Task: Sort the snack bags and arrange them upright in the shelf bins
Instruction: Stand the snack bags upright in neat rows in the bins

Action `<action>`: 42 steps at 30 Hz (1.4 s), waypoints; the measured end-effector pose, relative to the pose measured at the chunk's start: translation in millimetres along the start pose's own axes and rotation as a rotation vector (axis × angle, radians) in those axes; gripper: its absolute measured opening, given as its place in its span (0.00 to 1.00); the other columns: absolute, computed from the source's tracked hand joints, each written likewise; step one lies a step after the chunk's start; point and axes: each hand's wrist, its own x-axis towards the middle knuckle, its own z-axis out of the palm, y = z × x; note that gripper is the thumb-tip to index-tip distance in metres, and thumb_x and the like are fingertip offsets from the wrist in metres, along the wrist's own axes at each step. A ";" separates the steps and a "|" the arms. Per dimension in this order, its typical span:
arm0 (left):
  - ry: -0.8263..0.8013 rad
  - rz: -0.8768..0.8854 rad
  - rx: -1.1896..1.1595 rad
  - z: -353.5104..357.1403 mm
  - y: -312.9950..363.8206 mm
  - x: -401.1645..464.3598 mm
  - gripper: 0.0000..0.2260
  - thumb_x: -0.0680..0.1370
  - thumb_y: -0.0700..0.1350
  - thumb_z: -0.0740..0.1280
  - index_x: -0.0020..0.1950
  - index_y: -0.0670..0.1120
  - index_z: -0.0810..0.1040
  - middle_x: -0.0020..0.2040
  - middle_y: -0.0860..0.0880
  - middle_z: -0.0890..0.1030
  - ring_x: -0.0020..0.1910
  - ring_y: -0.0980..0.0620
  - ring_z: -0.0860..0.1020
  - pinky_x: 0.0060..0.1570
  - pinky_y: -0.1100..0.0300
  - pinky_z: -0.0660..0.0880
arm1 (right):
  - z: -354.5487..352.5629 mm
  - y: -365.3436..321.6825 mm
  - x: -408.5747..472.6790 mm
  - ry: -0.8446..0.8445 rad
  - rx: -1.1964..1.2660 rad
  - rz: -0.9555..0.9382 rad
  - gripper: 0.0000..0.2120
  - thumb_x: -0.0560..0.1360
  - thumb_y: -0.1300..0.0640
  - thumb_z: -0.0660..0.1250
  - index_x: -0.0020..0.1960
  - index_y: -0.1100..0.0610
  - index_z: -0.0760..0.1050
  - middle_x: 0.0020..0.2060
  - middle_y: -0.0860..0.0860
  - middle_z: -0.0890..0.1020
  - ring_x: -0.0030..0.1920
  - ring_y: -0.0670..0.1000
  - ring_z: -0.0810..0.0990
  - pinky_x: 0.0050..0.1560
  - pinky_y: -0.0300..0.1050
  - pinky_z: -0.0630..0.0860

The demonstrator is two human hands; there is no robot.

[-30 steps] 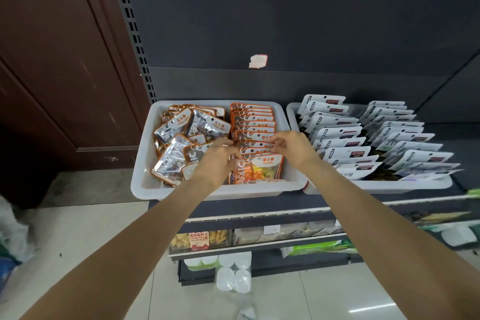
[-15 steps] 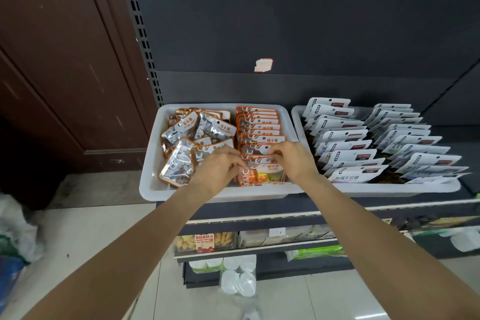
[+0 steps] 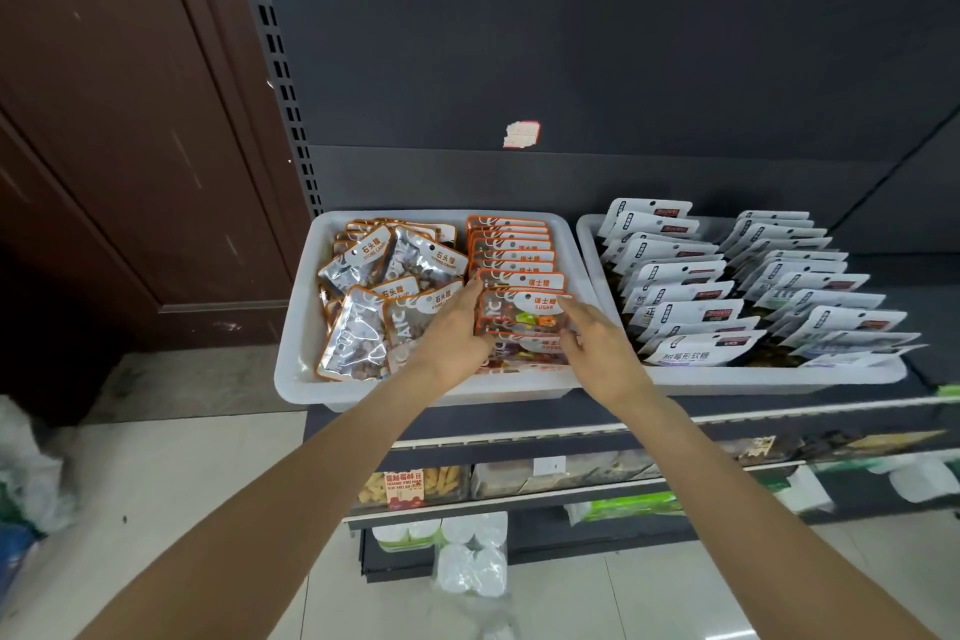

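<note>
A white bin on the top shelf holds loose silver stone-candy bags on its left and a row of upright orange-edged sugar bags on its right. My left hand lies with straight fingers against the left edge of a front sugar bag. My right hand touches that bag's right edge, index finger stretched to its white label. The bag leans between the two hands. One more sugar bag sits in front of it, partly hidden by my hands.
A second white bin to the right holds two rows of upright white bags. Lower shelves carry boxed snacks and paper rolls. A brown door stands at the left, with a plastic bag on the tiled floor.
Both hands have loosened from curled pinches on the front sugar bags to straighter fingers at the sides of one bag. The view has shifted slightly.
</note>
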 end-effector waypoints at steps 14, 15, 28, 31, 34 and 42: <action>0.015 0.059 0.453 -49.2 -50.4 -20.6 0.21 0.78 0.36 0.63 0.70 0.48 0.70 0.68 0.46 0.72 0.65 0.46 0.73 0.63 0.53 0.71 | -1.1 -6.0 -1.0 -0.220 -0.073 -0.112 0.18 0.78 0.55 0.64 0.68 0.54 0.72 0.69 0.50 0.71 0.67 0.52 0.70 0.67 0.50 0.69; 0.008 0.045 0.476 -53.8 -52.7 -24.1 0.20 0.78 0.36 0.63 0.69 0.48 0.72 0.67 0.45 0.74 0.63 0.45 0.74 0.61 0.53 0.73 | -2.5 -10.5 0.0 -0.214 -0.028 -0.099 0.18 0.78 0.55 0.64 0.67 0.55 0.73 0.68 0.51 0.72 0.66 0.52 0.71 0.66 0.49 0.69; 0.104 -0.011 0.310 -80.0 -61.9 -32.7 0.19 0.77 0.39 0.67 0.67 0.45 0.72 0.62 0.46 0.76 0.60 0.47 0.75 0.60 0.58 0.72 | 27.0 -91.3 50.4 -0.331 -0.087 -0.253 0.44 0.71 0.58 0.73 0.77 0.46 0.50 0.76 0.49 0.56 0.75 0.52 0.56 0.72 0.57 0.62; 0.178 -0.121 0.178 -88.8 -65.8 -28.9 0.29 0.73 0.41 0.73 0.71 0.47 0.67 0.69 0.46 0.71 0.66 0.46 0.70 0.66 0.54 0.69 | 40.2 -97.4 64.0 -0.388 -0.173 -0.268 0.47 0.69 0.56 0.75 0.77 0.44 0.47 0.76 0.48 0.55 0.76 0.51 0.55 0.72 0.59 0.61; 0.171 -0.174 0.129 -92.6 -71.6 -24.3 0.34 0.70 0.44 0.75 0.73 0.49 0.64 0.71 0.47 0.67 0.68 0.47 0.68 0.67 0.55 0.66 | 42.1 -95.8 69.4 -0.210 -0.248 -0.317 0.32 0.71 0.53 0.72 0.72 0.49 0.64 0.69 0.50 0.70 0.69 0.52 0.67 0.66 0.50 0.68; 0.118 -0.156 0.204 -101.4 -62.2 -25.7 0.28 0.74 0.46 0.72 0.71 0.47 0.66 0.66 0.48 0.72 0.65 0.48 0.71 0.59 0.62 0.66 | 39.3 -82.8 62.3 -0.112 -0.270 -0.363 0.10 0.76 0.53 0.67 0.56 0.53 0.80 0.53 0.50 0.78 0.55 0.51 0.76 0.53 0.46 0.75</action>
